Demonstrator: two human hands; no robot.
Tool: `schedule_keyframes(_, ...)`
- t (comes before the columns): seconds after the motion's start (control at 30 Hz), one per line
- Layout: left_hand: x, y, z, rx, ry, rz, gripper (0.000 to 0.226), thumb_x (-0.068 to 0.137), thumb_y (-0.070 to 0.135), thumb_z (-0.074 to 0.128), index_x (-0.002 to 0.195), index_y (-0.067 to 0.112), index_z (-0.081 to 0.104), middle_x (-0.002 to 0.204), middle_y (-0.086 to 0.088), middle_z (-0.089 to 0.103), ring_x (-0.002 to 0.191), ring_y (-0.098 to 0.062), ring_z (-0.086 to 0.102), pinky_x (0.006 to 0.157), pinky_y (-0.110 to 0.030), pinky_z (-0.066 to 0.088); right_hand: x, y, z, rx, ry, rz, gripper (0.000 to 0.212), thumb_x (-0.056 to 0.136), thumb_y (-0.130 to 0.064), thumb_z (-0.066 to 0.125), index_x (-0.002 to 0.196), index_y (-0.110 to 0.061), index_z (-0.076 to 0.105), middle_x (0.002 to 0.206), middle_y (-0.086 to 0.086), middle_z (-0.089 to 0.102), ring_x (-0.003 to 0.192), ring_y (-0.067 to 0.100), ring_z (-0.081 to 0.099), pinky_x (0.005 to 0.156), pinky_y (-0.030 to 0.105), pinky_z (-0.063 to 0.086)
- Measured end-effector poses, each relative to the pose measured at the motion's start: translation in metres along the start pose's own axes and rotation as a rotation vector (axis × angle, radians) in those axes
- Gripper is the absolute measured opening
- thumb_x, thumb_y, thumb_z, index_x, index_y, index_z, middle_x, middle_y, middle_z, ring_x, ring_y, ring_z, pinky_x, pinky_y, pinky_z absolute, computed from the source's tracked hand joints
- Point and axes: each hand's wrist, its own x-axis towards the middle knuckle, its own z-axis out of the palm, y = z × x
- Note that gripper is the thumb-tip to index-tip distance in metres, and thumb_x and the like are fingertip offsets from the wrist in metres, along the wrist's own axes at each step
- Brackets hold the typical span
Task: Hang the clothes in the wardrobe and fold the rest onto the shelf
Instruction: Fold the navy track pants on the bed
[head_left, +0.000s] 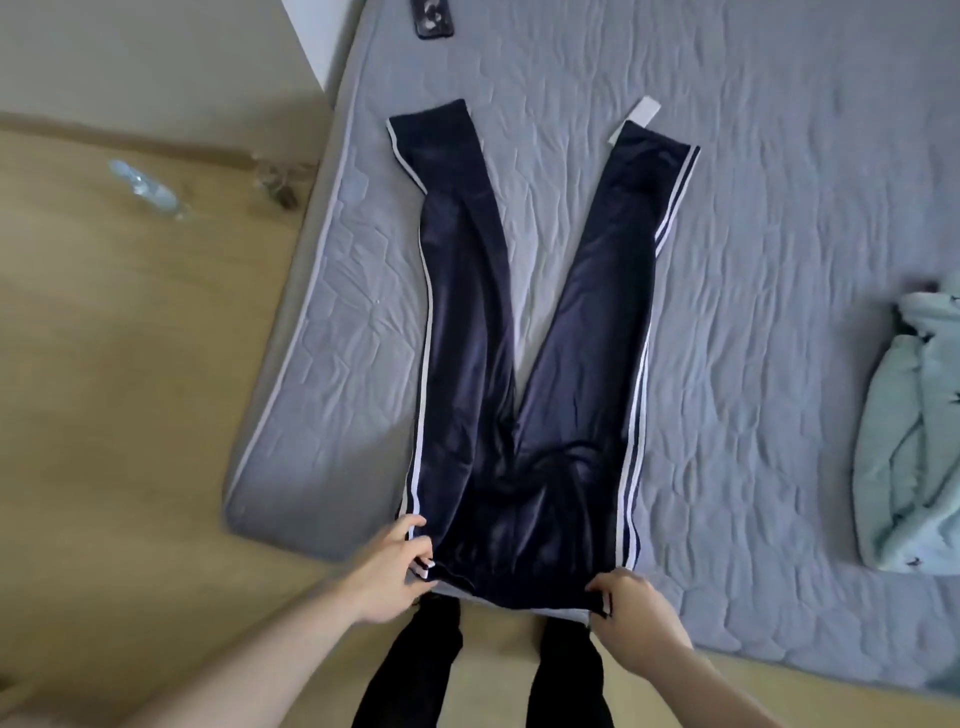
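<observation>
Head view: the left hand (392, 566) pinches the waistband corner of the navy track pants (524, 364) at about 7 o'clock from the garment's middle, thumb on top and fingers curled under the striped edge. The right hand (631, 605) grips the opposite waistband corner at about 5 o'clock, fingers curled round the dark fabric. Between the two hands the waistband hangs just over the near edge of the mattress (779, 260).

The pants lie flat on the mattress, waist toward the person, the two legs spreading apart in a V toward 12 o'clock, white stripes running along each outer seam. A white tag (642, 110) shows at the far cuff of the right leg.

At 3 o'clock, well apart from the pants, a crumpled pale green garment (906, 452) lies on the mattress. At 11 o'clock, near the far mattress edge, rests a dark phone (432, 18). On the wooden floor (130, 364) at 10 o'clock lies a clear plastic bottle (148, 188).
</observation>
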Motion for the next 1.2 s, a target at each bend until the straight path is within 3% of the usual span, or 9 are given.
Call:
schedule_keyframes(0.13,0.015,-0.027,0.051,0.093,-0.044,-0.089,0.021,0.096,0.028,0.064,0.116,0.025,0.060,0.168,0.005,0.010,0.140,-0.021,0.039,0.103,-0.027,0.039,0.031,0.008,0.052,-0.100,-0.080,0.026,0.049,0.092,-0.025,0.058,0.140,-0.032,0.060,0.136,-0.009,0.054,0.122,0.019,0.059,0.097,0.032,0.051)
schedule_keyframes(0.3,0.032,-0.043,0.089,0.045,-0.180,-0.131,0.056,0.091,0.017,0.061,0.143,0.027,0.042,0.165,0.008,-0.018,0.139,-0.023,0.042,0.102,-0.030,0.042,0.058,0.007,0.085,-0.183,-0.215,0.087,0.043,0.091,-0.025,0.053,0.134,-0.028,0.061,0.136,-0.003,0.053,0.122,0.024,0.058,0.097,0.034,0.051)
schedule_keyframes(0.4,0.041,-0.041,0.093,-0.156,0.020,-0.247,0.054,0.089,0.019,0.065,0.138,0.020,0.041,0.155,0.001,0.018,0.104,-0.018,0.059,0.088,-0.029,0.047,0.068,-0.002,0.092,-0.131,-0.202,0.109,0.044,0.092,-0.027,0.056,0.136,-0.027,0.058,0.138,-0.002,0.050,0.119,0.025,0.060,0.096,0.035,0.052)
schedule_keyframes(0.47,0.046,-0.041,0.094,-0.286,0.142,-0.408,0.054,0.089,0.024,0.069,0.134,0.017,0.041,0.141,-0.003,0.036,0.101,-0.020,0.057,0.086,-0.030,0.046,0.075,-0.011,0.092,-0.039,-0.115,0.072,0.052,0.093,-0.024,0.057,0.144,-0.027,0.051,0.145,-0.005,0.043,0.122,0.023,0.058,0.096,0.036,0.051)
schedule_keyframes(0.63,0.058,-0.051,0.113,-0.522,0.023,-0.629,0.053,0.087,0.032,0.075,0.126,0.021,0.041,0.119,0.006,0.052,0.104,-0.017,0.056,0.087,-0.029,0.045,0.097,-0.024,0.085,0.064,0.019,-0.021,0.069,0.094,-0.024,0.058,0.158,-0.027,0.032,0.161,-0.007,0.025,0.139,0.022,0.040,0.109,0.035,0.045)
schedule_keyframes(0.77,0.072,-0.047,0.131,-0.707,-0.036,-0.670,0.046,0.085,0.033,0.077,0.117,0.021,0.046,0.114,0.005,0.063,0.104,-0.018,0.063,0.092,-0.033,0.050,0.116,-0.015,0.086,0.057,-0.148,0.046,0.080,0.092,-0.029,0.061,0.162,-0.026,0.023,0.167,-0.003,0.014,0.144,0.030,0.036,0.116,0.036,0.037)
schedule_keyframes(0.97,0.082,-0.020,0.124,-0.690,0.243,-0.640,0.017,0.083,0.027,0.074,0.093,0.019,0.062,0.089,0.003,0.070,0.087,-0.024,0.067,0.084,-0.040,0.056,0.121,0.002,0.083,0.276,-0.181,0.036,0.071,0.094,-0.030,0.066,0.158,-0.024,0.036,0.165,-0.006,0.021,0.142,0.017,0.043,0.106,0.024,0.040)
schedule_keyframes(1.07,0.072,0.018,0.105,-0.497,0.515,-0.484,0.026,0.078,0.018,0.067,0.079,0.020,0.041,0.070,0.000,0.053,0.066,-0.026,0.052,0.063,-0.042,0.046,0.113,0.014,0.076,0.376,-0.112,0.043,0.058,0.094,-0.024,0.065,0.149,-0.025,0.049,0.154,-0.005,0.041,0.126,0.017,0.053,0.103,0.027,0.045)
schedule_keyframes(1.2,0.060,0.074,0.096,-0.467,0.545,-0.218,0.038,0.087,0.019,0.072,0.115,0.027,0.048,0.096,0.016,0.054,0.081,-0.011,0.052,0.073,-0.035,0.046,0.105,0.033,0.063,0.678,-0.072,0.148,0.048,0.096,-0.011,0.062,0.140,-0.027,0.057,0.135,-0.006,0.058,0.106,0.010,0.063,0.082,0.015,0.051)
